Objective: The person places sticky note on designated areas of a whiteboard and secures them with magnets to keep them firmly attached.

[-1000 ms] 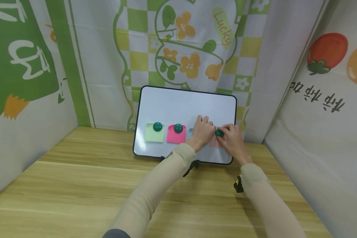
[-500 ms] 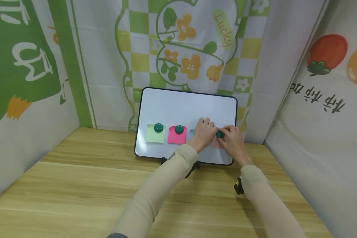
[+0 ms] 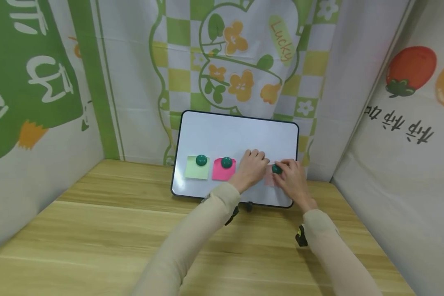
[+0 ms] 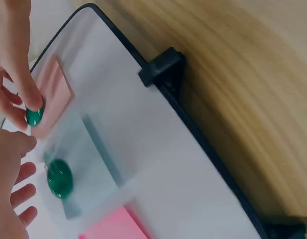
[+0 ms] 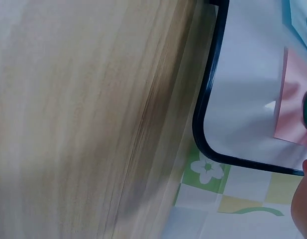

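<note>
A whiteboard with a dark rim leans upright at the back of the table. My right hand pinches a round green magnet against the top part of a pale pink sticky note. Just left of it, my left hand has loosely bent fingers, one fingertip close to that note's upper corner; whether it touches cannot be told. Below the left hand, a light blue note lies under another green magnet; in the head view the hand hides both.
Farther left on the board, a light green note and a bright pink note each bear a green magnet. Black stand feet support the lower rim. A wooden table extends in front, with printed curtains behind.
My left hand has shifted slightly left across the board, away from the pale pink note. The right hand stays on its magnet. The head view has turned a little left.
</note>
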